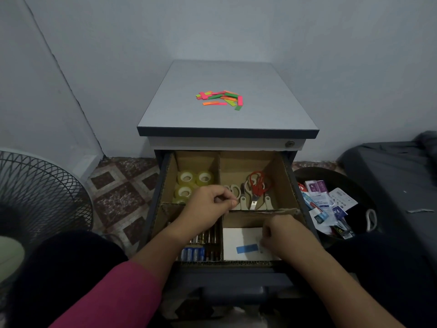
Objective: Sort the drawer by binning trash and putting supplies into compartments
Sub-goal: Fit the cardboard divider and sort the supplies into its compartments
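Looking down from the head view, the drawer [287, 185] is open, split by cardboard into four compartments: tape rolls [191, 183] far left, scissors [255, 188] far right, batteries [199, 247] near left, white cards [241, 245] near right. The left hand [208, 207] hovers over the middle divider, fingers curled with thumb to fingertip; whether that grip pinches anything I cannot tell. The right hand [281, 235] is in the near-right compartment, its grip seemingly closing on a card edge, though the fingertips are hidden. Coloured tabs [221, 99] lie loose on the bench top [272, 107]; the bin [331, 209] at right holds wrappers. To do this well, I'd square the cards flat against the wall, then gather the tabs together.
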Motion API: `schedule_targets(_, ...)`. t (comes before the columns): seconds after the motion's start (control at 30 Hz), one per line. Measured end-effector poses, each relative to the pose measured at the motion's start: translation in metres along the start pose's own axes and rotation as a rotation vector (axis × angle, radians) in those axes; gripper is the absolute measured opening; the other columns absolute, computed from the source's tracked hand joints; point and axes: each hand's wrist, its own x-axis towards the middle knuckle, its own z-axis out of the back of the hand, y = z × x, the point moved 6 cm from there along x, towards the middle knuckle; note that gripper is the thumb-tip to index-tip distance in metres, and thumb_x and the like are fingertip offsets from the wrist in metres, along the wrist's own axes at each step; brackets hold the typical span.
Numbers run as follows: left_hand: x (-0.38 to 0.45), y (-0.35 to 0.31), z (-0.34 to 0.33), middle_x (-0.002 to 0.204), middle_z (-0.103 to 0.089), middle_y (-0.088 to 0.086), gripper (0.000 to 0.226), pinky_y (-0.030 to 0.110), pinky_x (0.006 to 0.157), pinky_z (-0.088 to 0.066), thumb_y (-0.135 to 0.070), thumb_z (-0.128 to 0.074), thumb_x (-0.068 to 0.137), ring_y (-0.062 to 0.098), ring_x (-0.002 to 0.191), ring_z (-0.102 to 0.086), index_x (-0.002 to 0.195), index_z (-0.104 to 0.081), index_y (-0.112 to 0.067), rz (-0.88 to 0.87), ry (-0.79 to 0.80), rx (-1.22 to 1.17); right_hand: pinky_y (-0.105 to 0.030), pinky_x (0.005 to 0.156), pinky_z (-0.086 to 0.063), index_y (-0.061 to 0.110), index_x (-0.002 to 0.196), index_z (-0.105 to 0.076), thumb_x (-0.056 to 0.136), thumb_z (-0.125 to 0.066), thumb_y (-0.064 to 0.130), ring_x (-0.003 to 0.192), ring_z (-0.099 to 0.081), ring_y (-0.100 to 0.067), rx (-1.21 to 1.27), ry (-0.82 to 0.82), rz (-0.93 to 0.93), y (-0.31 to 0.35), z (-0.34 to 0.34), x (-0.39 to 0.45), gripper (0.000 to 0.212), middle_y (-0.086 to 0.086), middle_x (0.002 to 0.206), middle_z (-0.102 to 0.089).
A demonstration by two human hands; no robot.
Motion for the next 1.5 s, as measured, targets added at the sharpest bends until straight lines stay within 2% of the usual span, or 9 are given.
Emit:
schedule_targets(0.07,0.001,0.000,0.000,0.083,-0.071,0.009,0.012,0.025,0.070,-0.053,-0.011,-0.069,0.085,0.003,0.062,-0.059,0.079,-0.069,-0.022,-0.002,-0.003,0.000,-0.031,0.077,-0.053,0.013,0.089,-0.068,0.086,-0.062,0.040,0.086,-0.064,-0.018,-0.007,0.017,-0.033,0.005,-0.004,0.002,0.027,-0.001,0.088,-0.065)
schedule_targets(0.13,0.002,0.001,-0.001,0.082,-0.070,0.011,0.012,0.027,0.069,-0.053,-0.011,-0.069,0.084,0.005,0.062,-0.059,0.078,-0.070,-0.021,-0.003,-0.011,-0.008,-0.029,0.076,-0.049,0.012,0.098,-0.065,0.084,-0.063,0.048,0.093,-0.063,-0.020,-0.048,0.062,-0.016,0.015,-0.011,0.003,0.039,-0.005,0.097,-0.064)
schedule_targets(0.3,0.002,0.002,0.000,0.083,-0.070,0.014,0.012,0.028,0.069,-0.054,-0.011,-0.069,0.085,0.007,0.063,-0.059,0.078,-0.070,-0.021,0.002,-0.010,-0.015,-0.034,0.092,-0.048,0.007,0.122,-0.058,0.083,-0.068,0.044,0.114,-0.057,-0.027,-0.124,0.271,-0.013,0.040,-0.019,0.022,0.054,-0.011,0.124,-0.058)
schedule_targets(0.37,0.002,0.003,0.000,0.082,-0.070,0.014,0.012,0.028,0.070,-0.054,-0.010,-0.069,0.085,0.007,0.063,-0.059,0.078,-0.070,-0.020,0.000,-0.005,-0.024,-0.033,0.088,-0.048,0.008,0.120,-0.059,0.084,-0.067,0.043,0.112,-0.058,-0.027,-0.087,0.295,-0.026,0.041,-0.022,0.024,0.051,-0.012,0.122,-0.059)
schedule_targets(0.5,0.003,0.002,-0.001,0.085,-0.070,0.015,0.008,0.032,0.074,-0.055,-0.011,-0.068,0.086,0.009,0.066,-0.060,0.082,-0.069,-0.018,0.008,0.009,-0.022,-0.031,0.079,-0.052,0.012,0.099,-0.065,0.083,-0.068,0.037,0.096,-0.062,-0.022,-0.043,0.102,-0.002,0.028,-0.019,0.018,0.030,-0.006,0.103,-0.064)
schedule_targets(0.73,0.005,0.003,0.002,0.083,-0.070,0.016,0.013,0.030,0.072,-0.054,-0.005,-0.069,0.084,0.010,0.066,-0.060,0.079,-0.069,-0.017,0.023,-0.006,-0.118,-0.030,0.078,-0.049,0.013,0.110,-0.065,0.090,-0.061,0.019,0.099,-0.062,-0.022,-0.169,0.107,0.175,0.057,-0.029,0.023,0.022,-0.007,0.109,-0.064)
schedule_targets(0.87,0.004,0.002,0.002,0.074,-0.066,0.000,0.008,0.026,0.069,-0.052,-0.003,-0.068,0.084,0.009,0.064,-0.059,0.080,-0.069,-0.010,0.027,-0.011,-0.141,-0.031,0.076,-0.052,0.013,0.106,-0.067,0.087,-0.059,0.019,0.094,-0.063,-0.023,-0.070,0.017,0.220,0.057,-0.026,0.020,0.022,-0.008,0.104,-0.066)
schedule_targets(1.0,0.005,0.003,0.000,0.072,-0.066,-0.004,0.007,0.022,0.067,-0.052,-0.004,-0.068,0.084,0.006,0.063,-0.058,0.081,-0.069,-0.010,0.033,-0.011,-0.125,-0.029,0.074,-0.049,0.014,0.105,-0.068,0.086,-0.063,0.029,0.092,-0.063,-0.023,-0.058,0.039,0.261,0.062,-0.022,0.013,0.025,-0.007,0.101,-0.066)
schedule_targets(1.5,0.005,0.001,0.000,0.075,-0.066,-0.006,0.006,0.016,0.064,-0.050,-0.003,-0.069,0.084,0.002,0.061,-0.057,0.081,-0.070,-0.009,0.017,-0.017,-0.139,-0.029,0.071,-0.044,0.016,0.108,-0.066,0.091,-0.060,0.024,0.093,-0.062,-0.023,-0.096,0.094,0.235,0.065,-0.028,0.021,0.020,-0.006,0.103,-0.066)
